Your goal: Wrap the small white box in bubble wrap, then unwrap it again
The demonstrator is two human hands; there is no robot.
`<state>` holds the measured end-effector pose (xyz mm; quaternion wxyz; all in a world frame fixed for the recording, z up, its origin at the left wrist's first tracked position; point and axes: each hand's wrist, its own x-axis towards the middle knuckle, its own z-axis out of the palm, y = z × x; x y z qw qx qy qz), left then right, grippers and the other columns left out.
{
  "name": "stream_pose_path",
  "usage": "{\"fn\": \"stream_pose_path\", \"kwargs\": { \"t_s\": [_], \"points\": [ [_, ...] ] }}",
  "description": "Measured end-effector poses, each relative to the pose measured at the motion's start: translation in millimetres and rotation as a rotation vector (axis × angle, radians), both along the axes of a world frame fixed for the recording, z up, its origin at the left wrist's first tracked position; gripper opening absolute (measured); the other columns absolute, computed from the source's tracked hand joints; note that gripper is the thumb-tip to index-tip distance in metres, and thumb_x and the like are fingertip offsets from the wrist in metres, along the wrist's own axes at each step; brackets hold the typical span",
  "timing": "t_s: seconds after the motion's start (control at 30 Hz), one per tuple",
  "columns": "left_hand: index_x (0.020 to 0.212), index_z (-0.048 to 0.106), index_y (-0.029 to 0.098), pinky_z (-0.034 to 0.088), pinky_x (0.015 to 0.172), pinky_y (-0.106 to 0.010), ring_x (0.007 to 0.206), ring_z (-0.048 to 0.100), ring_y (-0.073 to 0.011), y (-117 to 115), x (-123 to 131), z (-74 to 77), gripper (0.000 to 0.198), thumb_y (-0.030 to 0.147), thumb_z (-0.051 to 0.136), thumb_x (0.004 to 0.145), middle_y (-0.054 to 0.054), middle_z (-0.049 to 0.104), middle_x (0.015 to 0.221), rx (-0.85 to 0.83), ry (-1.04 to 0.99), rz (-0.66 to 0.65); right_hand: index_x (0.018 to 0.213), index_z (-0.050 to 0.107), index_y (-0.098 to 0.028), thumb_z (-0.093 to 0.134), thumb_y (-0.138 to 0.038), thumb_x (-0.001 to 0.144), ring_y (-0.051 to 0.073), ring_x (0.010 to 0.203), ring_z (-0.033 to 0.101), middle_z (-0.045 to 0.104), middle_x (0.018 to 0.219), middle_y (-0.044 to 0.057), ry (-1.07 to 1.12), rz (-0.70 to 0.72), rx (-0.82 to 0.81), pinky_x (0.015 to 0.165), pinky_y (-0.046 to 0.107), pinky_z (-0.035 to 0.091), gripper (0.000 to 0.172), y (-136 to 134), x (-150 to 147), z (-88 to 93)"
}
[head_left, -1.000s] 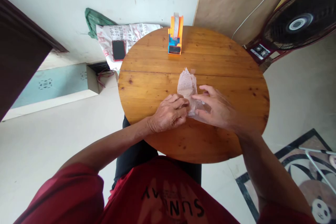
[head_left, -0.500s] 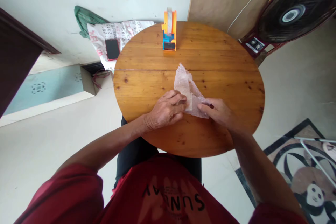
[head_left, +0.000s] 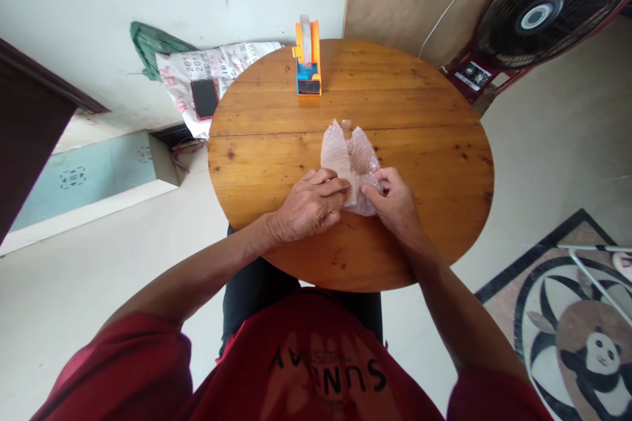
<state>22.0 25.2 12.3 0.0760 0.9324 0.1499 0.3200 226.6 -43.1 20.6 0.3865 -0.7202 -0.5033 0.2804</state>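
A crumpled piece of clear, pinkish bubble wrap (head_left: 337, 148) lies on the round wooden table (head_left: 429, 145), partly folded over itself. A small tan edge of something flat (head_left: 346, 124) shows at its far end; the rest of that item is hidden. My left hand (head_left: 316, 200) has curled fingers gripping and pressing the near left side of the wrap. With thumb and fingers closed, my right hand (head_left: 392, 200) pinches the right flap and holds it against the middle.
An orange and blue tape dispenser (head_left: 309, 62) stands at the table's far side. Behind on the left, a dark phone (head_left: 205, 99) rests on a printed white bag (head_left: 170, 82). A large fan (head_left: 538, 16) is at the back right, beside the wall.
My right hand has moved left and slightly away from me, drawing the right flap of bubble wrap inward. The wrap's right side now stands up more. My left hand stays nearly in place.
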Motion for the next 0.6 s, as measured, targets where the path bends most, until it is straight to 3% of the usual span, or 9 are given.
{"fn": "stream_pose_path", "kwargs": {
  "t_s": [0.23,0.43,0.6],
  "points": [
    [0.106,0.069,0.017,0.049,0.088,-0.037,0.107,0.057,-0.0222,0.2,-0.6,1.2,0.026,0.017,0.046,0.095,-0.009,0.072,0.118,0.003,0.075,-0.033,0.123,0.05,-0.025,0.069,-0.043,0.075,0.014,0.044,0.05,0.065,0.073,-0.002,0.396,-0.091,-0.085,0.039,0.031,0.043,0.055,4.0,-11.8,1.7],
    [0.103,0.069,0.017,0.049,0.085,-0.034,0.103,0.056,-0.0211,3.9,-1.0,6.0,0.023,0.019,0.047,0.097,-0.008,0.071,0.124,0.082,0.14,-0.057,0.132,0.048,-0.024,0.069,-0.044,0.076,0.017,0.048,0.055,0.065,0.077,0.0,0.447,-0.122,-0.076,0.037,0.032,0.047,0.063,3.2,-12.7,-0.1],
    [0.098,0.069,0.017,0.047,0.081,-0.033,0.1,0.055,-0.0208,11.0,-0.1,20.1,0.019,0.02,0.05,0.097,-0.007,0.072,0.122,0.128,0.213,-0.148,0.135,0.047,-0.023,0.067,-0.044,0.077,0.017,0.05,0.056,0.063,0.077,0.0,0.438,-0.096,-0.068,0.04,0.033,0.05,0.065,3.0,-16.4,1.7]
  ]
}}
